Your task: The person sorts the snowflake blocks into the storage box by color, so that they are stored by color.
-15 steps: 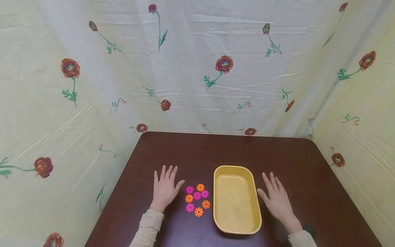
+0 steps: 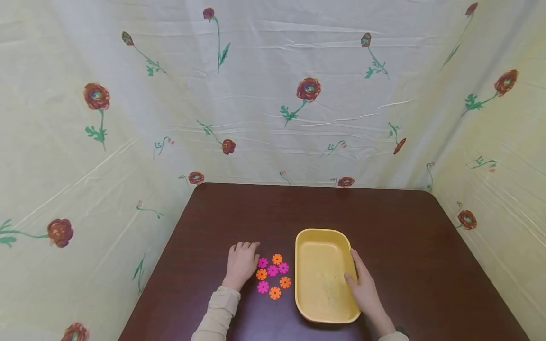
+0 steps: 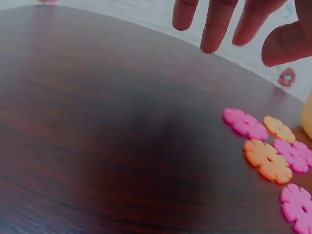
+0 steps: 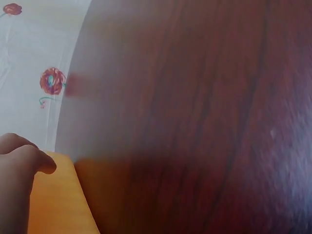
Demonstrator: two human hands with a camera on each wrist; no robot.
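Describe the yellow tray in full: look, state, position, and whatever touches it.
The yellow tray is a shallow, rounded-rectangular bin, plastic by its look, empty, with faint scuffs on its floor. It sits upright on the dark wooden table, just right of the flower discs. The right hand grips its right rim, thumb inside.

Counted on table [image 2: 405, 227]: four pink flower discs [image 2: 272, 270] and four orange flower discs [image 2: 277, 259], clustered at 9 o'clock of one yellow tray [image 2: 325, 237]. Noted two hands: left hand [image 2: 241, 263], right hand [image 2: 363, 289] at tray's 3 o'clock.
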